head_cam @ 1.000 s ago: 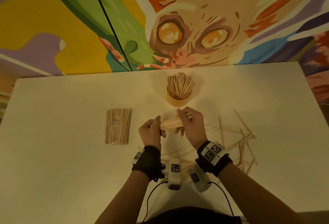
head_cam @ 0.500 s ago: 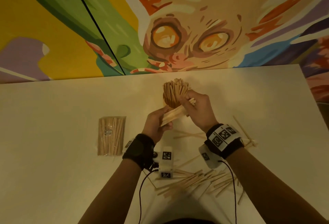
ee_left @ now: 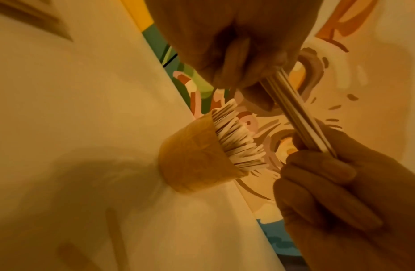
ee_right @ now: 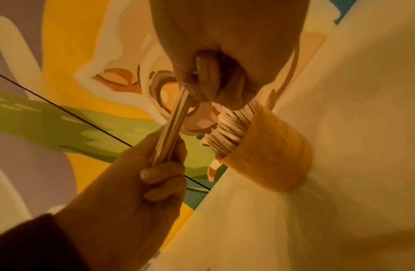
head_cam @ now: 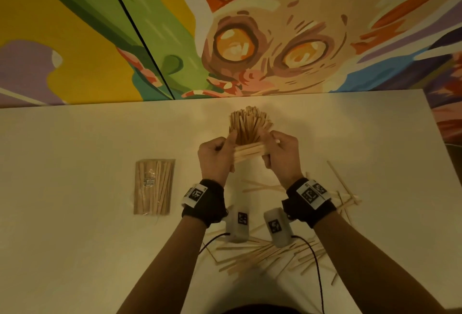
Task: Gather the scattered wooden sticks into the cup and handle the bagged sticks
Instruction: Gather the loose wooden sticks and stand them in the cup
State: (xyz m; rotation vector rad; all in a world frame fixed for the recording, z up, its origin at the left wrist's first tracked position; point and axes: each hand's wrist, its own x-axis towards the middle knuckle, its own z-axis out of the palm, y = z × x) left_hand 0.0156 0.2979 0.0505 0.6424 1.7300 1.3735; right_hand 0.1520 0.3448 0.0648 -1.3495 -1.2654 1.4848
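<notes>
- across the white table, the job looks roughly half done, judging by what lies where.
- beside the left forearm, the bag of sticks lies flat and untouched; handling it is still to come.
- near the table's front edge, scattered sticks in a loose heap still need gathering, with a few more off to the right.
- at the far side, the cup stands upright, already crowded with sticks.
- just in front of it, the left hand and right hand each grip one end of a small bundle, fingers curled round it, not yet in the cup.
</notes>
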